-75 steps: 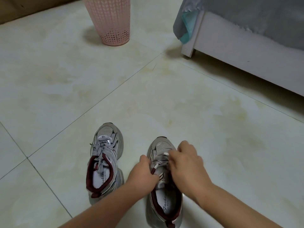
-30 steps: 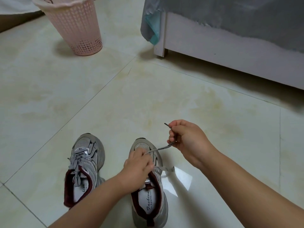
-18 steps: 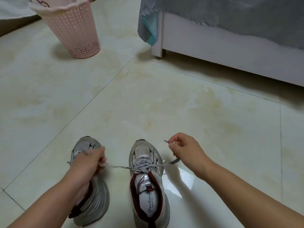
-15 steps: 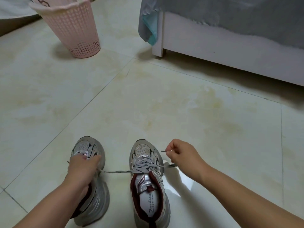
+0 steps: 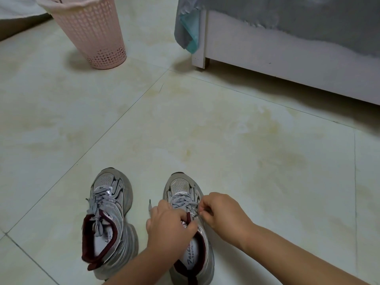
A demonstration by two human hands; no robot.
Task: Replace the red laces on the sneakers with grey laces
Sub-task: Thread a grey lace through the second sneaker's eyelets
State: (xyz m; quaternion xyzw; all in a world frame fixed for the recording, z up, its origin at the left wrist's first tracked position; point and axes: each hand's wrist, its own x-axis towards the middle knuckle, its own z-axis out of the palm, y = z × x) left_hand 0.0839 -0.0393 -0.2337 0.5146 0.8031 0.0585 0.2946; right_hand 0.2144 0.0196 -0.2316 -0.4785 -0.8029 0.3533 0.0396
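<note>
Two silver-grey sneakers with dark red collars stand side by side on the floor at the bottom of the head view. The left sneaker [image 5: 109, 221] carries a grey lace, its ends lying loose over the tongue. Both hands are over the right sneaker [image 5: 185, 192]. My left hand [image 5: 168, 225] covers its tongue and pinches one end of the grey lace [image 5: 183, 202], whose tip sticks up at the hand's left. My right hand [image 5: 224, 212] pinches the other lace end beside the upper eyelets. No red lace shows.
A pink perforated plastic basket [image 5: 90, 33] stands at the far left on the pale tiled floor [image 5: 205, 130]. A white bed frame [image 5: 277, 64] with a grey cover runs along the far right, its leg near the top centre.
Both hands drew the lace ends out sideways from the right sneaker, the left hand reaching over the left sneaker. Both hands have now come back together over the right sneaker's tongue.
</note>
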